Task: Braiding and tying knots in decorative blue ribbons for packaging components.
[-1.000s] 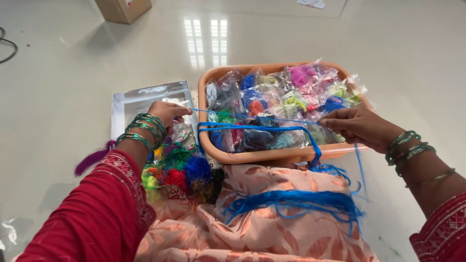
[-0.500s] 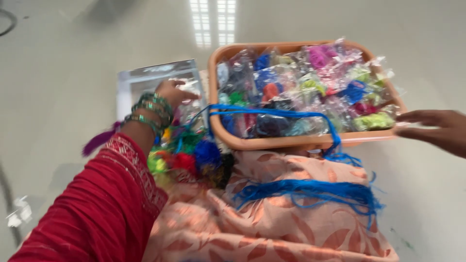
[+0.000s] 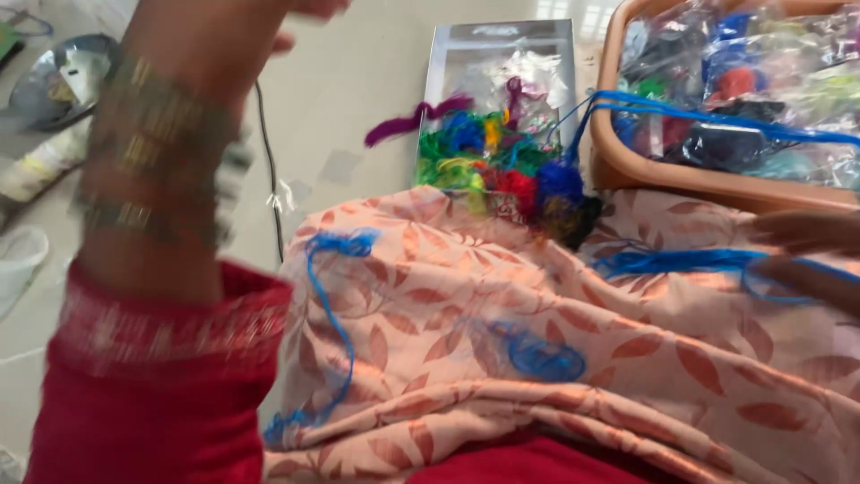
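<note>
at the far left edge, a metal bowl (image 3: 55, 79) and a pale plastic cup (image 3: 16, 260) sit on the tiled floor (image 3: 358, 81), which lies open between them and the cloth. a person's left hand (image 3: 296, 13) is raised high and blurred, mostly cut off by the top edge, so whether it is wide or closed cannot be told; green bangles (image 3: 148, 157) ring the wrist above a red sleeve (image 3: 152, 385). a dark cable (image 3: 269, 152) runs down the floor just beside the forearm. a loose strand of blue yarn (image 3: 336, 314) trails over a peach leaf-print cloth (image 3: 555, 358) across the lap. beyond its upper edge, a heap of bright wool scraps (image 3: 502, 166) lies against a clear flat box (image 3: 502, 54). to the right, an orange basket (image 3: 645, 175) of bagged wool touches the cloth, blue yarn draped over its rim. at the right edge the right hand (image 3: 806, 255) is blurred, its fingers resting on more blue yarn; its grip cannot be made out.
</note>
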